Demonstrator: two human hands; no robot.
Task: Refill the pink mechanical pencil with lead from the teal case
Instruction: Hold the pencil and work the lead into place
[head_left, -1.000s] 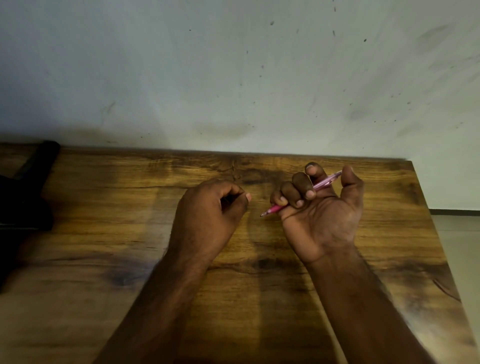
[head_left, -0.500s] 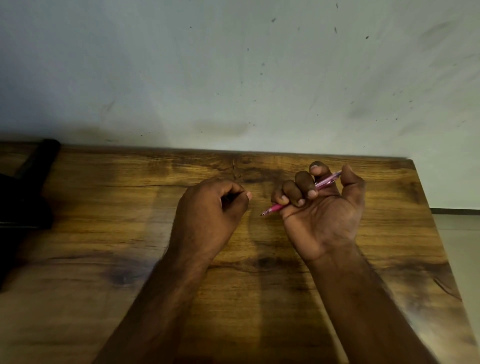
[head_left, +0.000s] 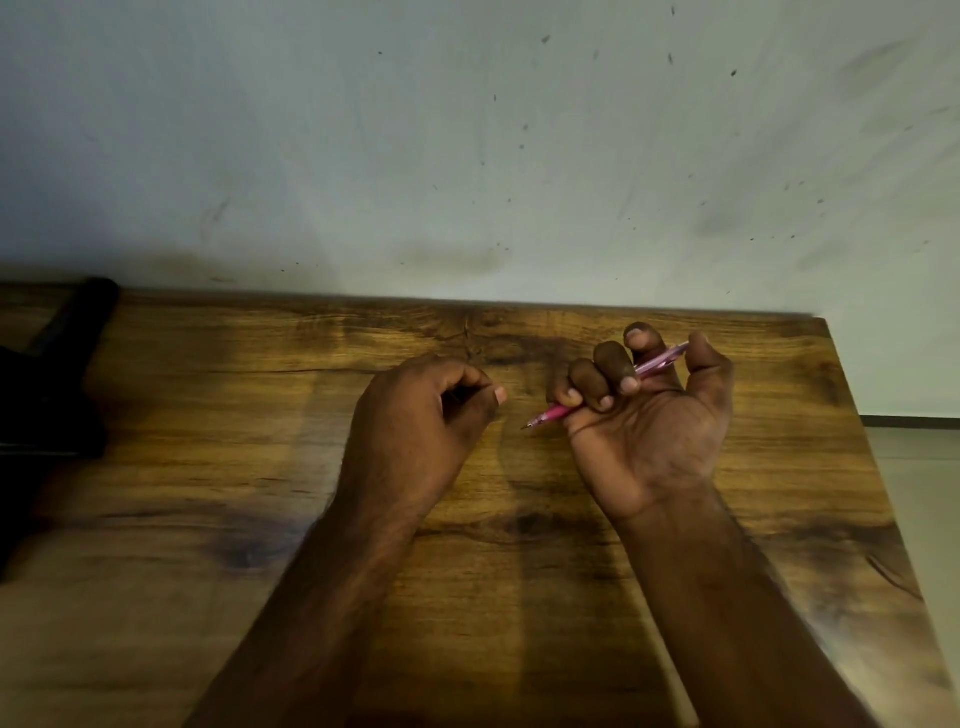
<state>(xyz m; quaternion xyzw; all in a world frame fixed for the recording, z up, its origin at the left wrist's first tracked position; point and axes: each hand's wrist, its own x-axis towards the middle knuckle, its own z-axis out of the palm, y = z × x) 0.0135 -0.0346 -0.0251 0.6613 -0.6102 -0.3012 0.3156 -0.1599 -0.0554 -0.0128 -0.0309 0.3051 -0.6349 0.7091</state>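
My right hand (head_left: 649, 431) is palm up over the right half of the wooden table (head_left: 208, 467), fingers curled around the pink mechanical pencil (head_left: 551, 414). The pencil lies slanted across the fingers, metal tip pointing down-left toward my left hand, clear pink upper end poking out by the thumb. My left hand (head_left: 410, 431) rests just left of the tip, curled into a loose fist with the thumb against the index finger. I see nothing in that fist; its inside is hidden. No teal case is in view.
A black object (head_left: 52, 389) sits at the table's far left edge, partly out of frame. A stained pale wall rises right behind the table. The table's right edge drops to a light floor (head_left: 919, 493).
Almost nothing differs. The fingers of my right hand shift slightly around the pencil; the pencil keeps its slant and my left hand stays in place.
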